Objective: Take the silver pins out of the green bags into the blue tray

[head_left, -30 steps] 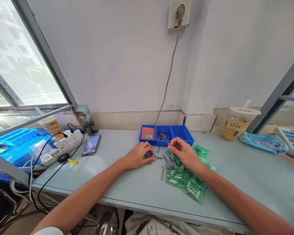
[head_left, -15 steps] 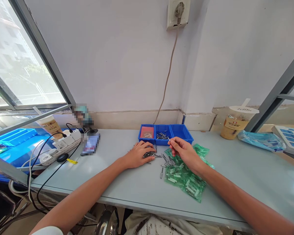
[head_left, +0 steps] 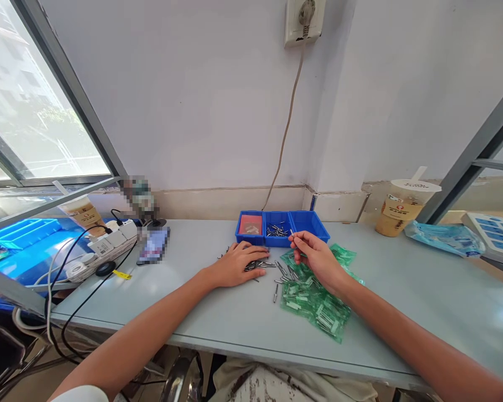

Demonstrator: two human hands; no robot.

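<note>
Pin (head_left: 292, 233) pinched in right hand (head_left: 298, 245): light grip best; left hand (head_left: 237, 264) half-open over metal pile (head_left: 267, 264); both nearside of tray (head_left: 277, 242).

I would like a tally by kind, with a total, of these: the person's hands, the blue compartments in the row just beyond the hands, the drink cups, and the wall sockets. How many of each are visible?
Hands: 2
Blue compartments: 3
Drink cups: 2
Wall socket: 1
Total: 8
</note>
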